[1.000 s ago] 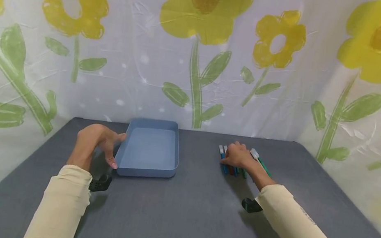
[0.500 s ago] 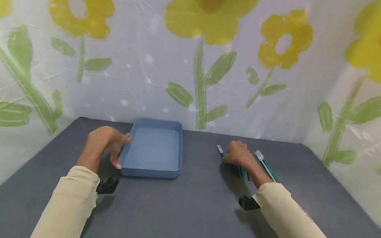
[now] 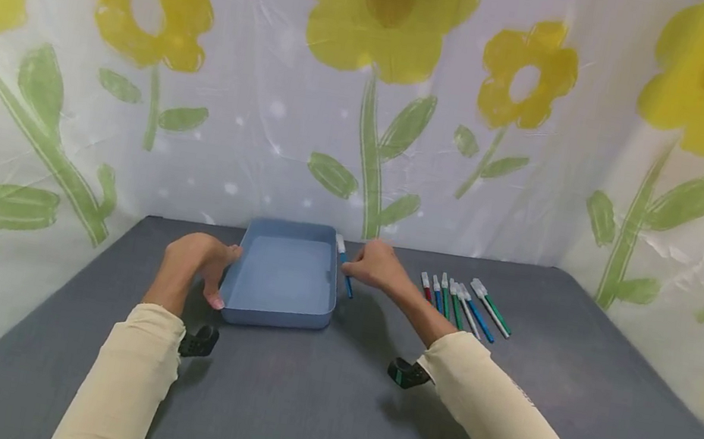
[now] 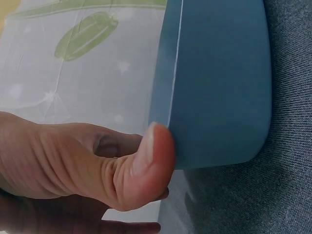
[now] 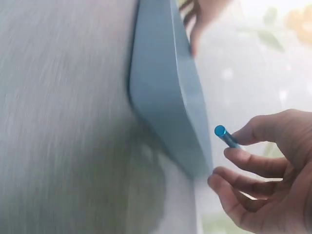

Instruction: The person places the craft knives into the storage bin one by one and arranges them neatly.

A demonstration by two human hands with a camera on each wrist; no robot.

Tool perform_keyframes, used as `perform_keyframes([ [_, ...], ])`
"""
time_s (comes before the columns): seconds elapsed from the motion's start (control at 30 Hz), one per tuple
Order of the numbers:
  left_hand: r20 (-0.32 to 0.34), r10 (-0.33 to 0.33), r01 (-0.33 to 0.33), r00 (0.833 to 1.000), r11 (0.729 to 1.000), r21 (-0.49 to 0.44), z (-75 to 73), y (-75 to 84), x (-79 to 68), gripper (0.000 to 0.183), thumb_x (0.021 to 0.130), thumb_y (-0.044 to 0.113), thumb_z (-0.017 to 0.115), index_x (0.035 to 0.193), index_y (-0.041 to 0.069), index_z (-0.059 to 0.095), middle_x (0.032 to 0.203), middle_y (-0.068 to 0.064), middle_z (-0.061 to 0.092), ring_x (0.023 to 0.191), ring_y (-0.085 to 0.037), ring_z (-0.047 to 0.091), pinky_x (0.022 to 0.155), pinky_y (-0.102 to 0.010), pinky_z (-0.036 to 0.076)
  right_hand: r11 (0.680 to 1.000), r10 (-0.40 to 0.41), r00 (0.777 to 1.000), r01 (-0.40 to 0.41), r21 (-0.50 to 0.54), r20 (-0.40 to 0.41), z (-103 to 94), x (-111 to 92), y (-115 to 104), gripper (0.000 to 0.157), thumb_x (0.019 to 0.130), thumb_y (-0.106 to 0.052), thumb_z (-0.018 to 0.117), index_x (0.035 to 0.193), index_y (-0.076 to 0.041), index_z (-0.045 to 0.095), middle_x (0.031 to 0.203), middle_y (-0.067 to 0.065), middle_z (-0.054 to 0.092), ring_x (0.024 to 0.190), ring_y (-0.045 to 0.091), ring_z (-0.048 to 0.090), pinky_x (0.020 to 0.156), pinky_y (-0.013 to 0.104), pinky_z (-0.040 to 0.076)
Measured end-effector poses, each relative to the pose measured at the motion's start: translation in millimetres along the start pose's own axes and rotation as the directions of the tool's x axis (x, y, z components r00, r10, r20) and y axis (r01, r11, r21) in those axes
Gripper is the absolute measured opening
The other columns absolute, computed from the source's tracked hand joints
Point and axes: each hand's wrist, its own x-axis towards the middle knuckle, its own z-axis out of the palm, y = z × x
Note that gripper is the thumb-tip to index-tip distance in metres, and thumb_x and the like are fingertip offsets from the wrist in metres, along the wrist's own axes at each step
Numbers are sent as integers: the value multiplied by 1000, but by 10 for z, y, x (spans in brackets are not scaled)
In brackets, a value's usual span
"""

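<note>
My right hand pinches a blue marker with a white cap, close beside the right wall of a shallow blue tray. In the right wrist view, the marker's round blue end pokes out between thumb and index finger, near the tray rim. On the other side, my left hand rests against the tray, fingers and thumb spread along its left wall. Its thumb touches the tray's corner in the left wrist view, partly covering the other fingers. The visible tray floor is bare.
To the right lie several white-capped markers: a red one, green ones, blue ones and others. They rest on a dark grey tabletop. A flower-printed curtain hangs behind and along the sides.
My right hand has moved left from the marker group to the tray, carrying a blue marker. The remaining markers are now uncovered. My left hand stays at the tray.
</note>
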Motion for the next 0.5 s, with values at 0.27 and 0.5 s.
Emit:
perform_keyframes([
  [0.27, 11, -17, 17, 1000, 999, -41, 67, -41, 38, 145, 68, 45, 96, 169, 12, -2, 174, -27, -1, 160, -50, 16, 117, -64, 38, 996, 58, 995, -63, 68, 76, 499, 273, -439, 40, 94, -11, 67, 55, -1, 66, 53, 12, 62, 49, 18, 50, 54, 27, 43],
  [0.5, 15, -28, 28, 999, 999, 16, 49, -27, 40, 142, 70, 51, 93, 170, 13, -1, 174, -27, 5, 157, -48, 27, 115, -63, 42, 942, 211, 965, -244, 232, 154, 932, 432, -693, 23, 94, -13, 75, 81, 5, 81, 77, 17, 78, 64, 23, 70, 65, 32, 59],
])
